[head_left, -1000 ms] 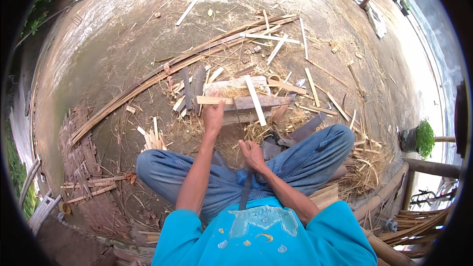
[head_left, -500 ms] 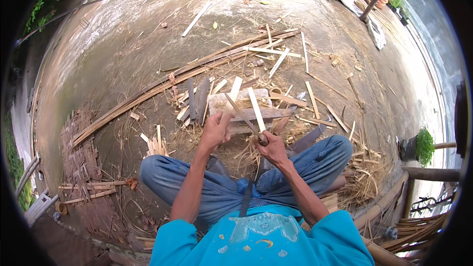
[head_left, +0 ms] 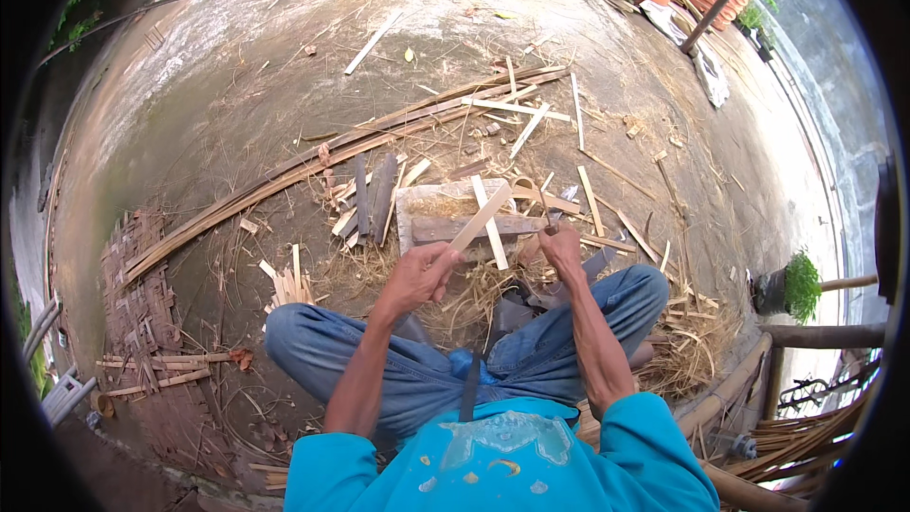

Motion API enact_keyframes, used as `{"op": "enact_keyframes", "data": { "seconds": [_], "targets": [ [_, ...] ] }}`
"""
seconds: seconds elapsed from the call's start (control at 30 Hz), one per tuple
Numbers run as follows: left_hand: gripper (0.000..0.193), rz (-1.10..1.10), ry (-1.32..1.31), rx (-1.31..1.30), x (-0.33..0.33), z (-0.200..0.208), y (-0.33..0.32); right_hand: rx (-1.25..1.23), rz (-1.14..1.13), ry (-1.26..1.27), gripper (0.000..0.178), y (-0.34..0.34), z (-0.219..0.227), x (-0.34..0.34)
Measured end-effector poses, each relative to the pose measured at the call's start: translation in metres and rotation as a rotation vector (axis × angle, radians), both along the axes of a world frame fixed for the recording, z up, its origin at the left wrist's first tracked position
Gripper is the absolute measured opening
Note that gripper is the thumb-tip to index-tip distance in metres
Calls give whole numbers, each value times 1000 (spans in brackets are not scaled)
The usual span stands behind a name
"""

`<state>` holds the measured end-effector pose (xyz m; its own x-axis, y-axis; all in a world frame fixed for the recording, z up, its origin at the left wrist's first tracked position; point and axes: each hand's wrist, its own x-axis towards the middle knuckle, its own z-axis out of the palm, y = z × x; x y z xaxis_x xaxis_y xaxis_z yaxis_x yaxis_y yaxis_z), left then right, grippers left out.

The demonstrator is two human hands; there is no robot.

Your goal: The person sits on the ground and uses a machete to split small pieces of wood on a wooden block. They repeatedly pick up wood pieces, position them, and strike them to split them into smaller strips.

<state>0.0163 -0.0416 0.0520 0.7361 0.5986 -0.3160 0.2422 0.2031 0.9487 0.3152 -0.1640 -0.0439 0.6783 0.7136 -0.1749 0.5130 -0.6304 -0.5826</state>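
My left hand [head_left: 422, 275] grips the lower end of a flat pale bamboo strip [head_left: 481, 217], which slants up to the right over a block. In my right hand [head_left: 561, 245] is a knife [head_left: 547, 212]; its thin blade points away from me and stands apart from the strip. Beneath the held strip, another pale strip [head_left: 495, 244] leans across the light, worn block [head_left: 417, 201]. A dark length of wood [head_left: 438, 230] lies along that block's near side. Both hands are in front of my crossed legs.
Long split bamboo lengths [head_left: 275, 173] run diagonally beyond the block. Dark slats [head_left: 382, 192] and cut strips lie around it. A bundle of short pieces [head_left: 289, 284] is by my left knee, shavings [head_left: 687, 346] by my right. A potted plant [head_left: 802, 286] stands at right.
The knife has come off the strip and moved right with my right hand. The strip in my left hand has tilted from near upright toward the right.
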Motion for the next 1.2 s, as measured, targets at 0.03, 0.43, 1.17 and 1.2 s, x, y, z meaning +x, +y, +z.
{"op": "enact_keyframes", "data": {
  "seconds": [0.03, 0.43, 1.17, 1.2],
  "targets": [
    [32, -33, -35, -69, -5, 7, -2, 25, -28, 7, 19, -5, 0, 20],
    [34, 50, -200, -457, -6, -1, 3, 51, 150, -2, 28, -9, 8, -33],
    [27, 186, 90, 147, 5, -55, -4, -102, 288, -27, 23, -13, 38, -65],
    [26, 162, 70, 202, 4, -59, -4, -139, 237, -32, 23, -12, 32, -58]
  ]
}}
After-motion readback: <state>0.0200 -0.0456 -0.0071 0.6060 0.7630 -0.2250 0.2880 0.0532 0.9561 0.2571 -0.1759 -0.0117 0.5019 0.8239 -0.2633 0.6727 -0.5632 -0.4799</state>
